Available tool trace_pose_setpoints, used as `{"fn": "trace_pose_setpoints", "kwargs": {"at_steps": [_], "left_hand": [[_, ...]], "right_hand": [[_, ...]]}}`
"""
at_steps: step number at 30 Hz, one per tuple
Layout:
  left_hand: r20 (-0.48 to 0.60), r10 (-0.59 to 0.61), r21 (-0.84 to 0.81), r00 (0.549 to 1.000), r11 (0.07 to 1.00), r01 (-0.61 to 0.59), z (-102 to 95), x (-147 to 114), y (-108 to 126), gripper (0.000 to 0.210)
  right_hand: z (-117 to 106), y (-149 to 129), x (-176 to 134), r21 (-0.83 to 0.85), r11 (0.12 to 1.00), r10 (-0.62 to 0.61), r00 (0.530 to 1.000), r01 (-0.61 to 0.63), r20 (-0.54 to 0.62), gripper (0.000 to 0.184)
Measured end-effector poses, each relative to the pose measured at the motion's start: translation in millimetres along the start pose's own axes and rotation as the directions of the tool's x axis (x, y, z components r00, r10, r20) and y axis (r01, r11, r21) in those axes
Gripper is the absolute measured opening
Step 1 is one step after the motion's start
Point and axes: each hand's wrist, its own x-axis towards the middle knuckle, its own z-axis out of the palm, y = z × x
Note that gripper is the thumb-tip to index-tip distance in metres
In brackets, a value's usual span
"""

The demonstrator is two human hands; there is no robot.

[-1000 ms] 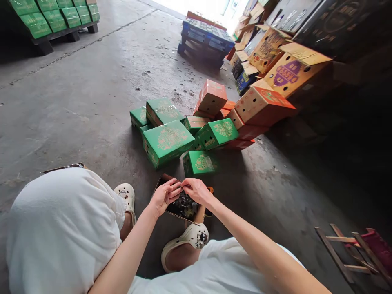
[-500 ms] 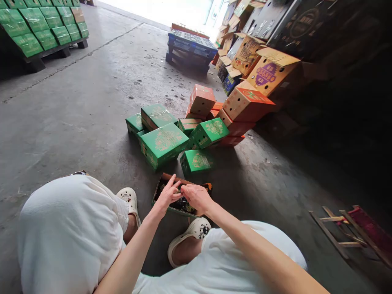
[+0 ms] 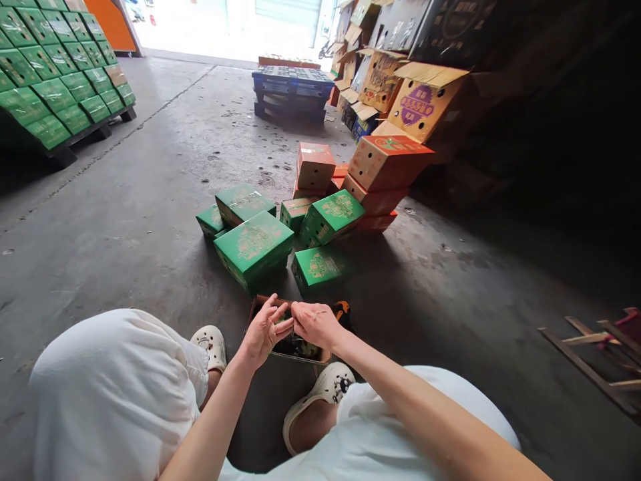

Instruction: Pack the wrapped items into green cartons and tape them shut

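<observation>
An open cardboard box [image 3: 300, 359] stands on the floor between my feet, with dark contents that I cannot make out. My left hand [image 3: 263, 334] is over its left part, palm turned partly up and fingers spread apart. Close against those fingertips, my right hand [image 3: 315, 324] has its fingers pinched together above the box. Whatever the pinch holds is too small or hidden to name. An orange and black item [image 3: 342, 312] lies at the box's right end, partly behind my right hand.
Green cartons [image 3: 254, 246] lie just beyond the box, with orange cartons [image 3: 388, 164] behind them. Blue pallets [image 3: 293, 93] stand farther back. Stacked green cartons [image 3: 65, 87] fill the far left; a wooden frame [image 3: 591, 354] lies at right. My white clogs [image 3: 209, 347] flank the box.
The view has tilted up and shifted, so the surroundings sit differently in the picture. Both hands stay together over the box, with the left fingers still spread and the right still pinched.
</observation>
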Motion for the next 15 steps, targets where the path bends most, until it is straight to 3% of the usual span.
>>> {"fn": "trace_pose_setpoints", "kwargs": {"at_steps": [6,11,15], "left_hand": [[-0.032,0.079,0.024,0.996,0.997,-0.078,7.6,2.0,0.7,0.072],[-0.042,0.064,0.080,0.997,0.995,-0.061,6.9,8.1,-8.8,0.062],[-0.074,0.040,0.113,0.996,0.993,-0.031,6.8,11.2,-16.2,0.068]], "right_hand": [[-11.6,17.9,2.2,0.212,0.974,0.087,0.995,-0.075,-0.047,0.015],[-18.7,39.9,9.2,0.391,0.899,0.183,0.981,-0.196,0.072,0.014],[-16.6,50.3,10.1,0.461,0.864,0.185,0.979,-0.203,0.083,0.016]]}}
